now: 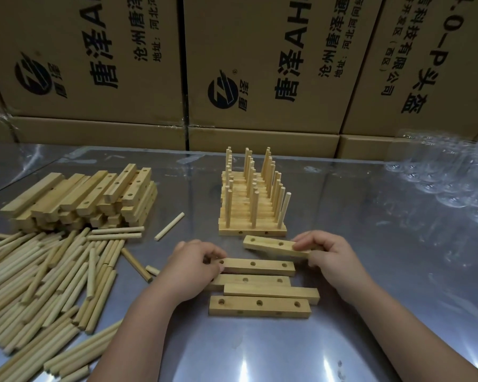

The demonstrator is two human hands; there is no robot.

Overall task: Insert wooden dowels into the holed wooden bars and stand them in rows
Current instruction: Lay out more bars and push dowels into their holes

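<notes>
Nearest, empty holed bars point(260, 306) lie on the steel table point(260, 359). The left hand point(196, 264) curls its fingers round a flat bar point(257, 266) at its left end; the right hand point(329, 252) pinches a tilted bar point(273, 245) just near of the finished rows point(253, 205). Nudged forward, it could topple them. Loose dowels point(39, 277) lie left, unobstructed.

table point(342, 202): shiny metal, light glare | behind: stacked cardboard boxes point(94, 64), printed | right: clear plastic wrap point(450, 172)
</notes>
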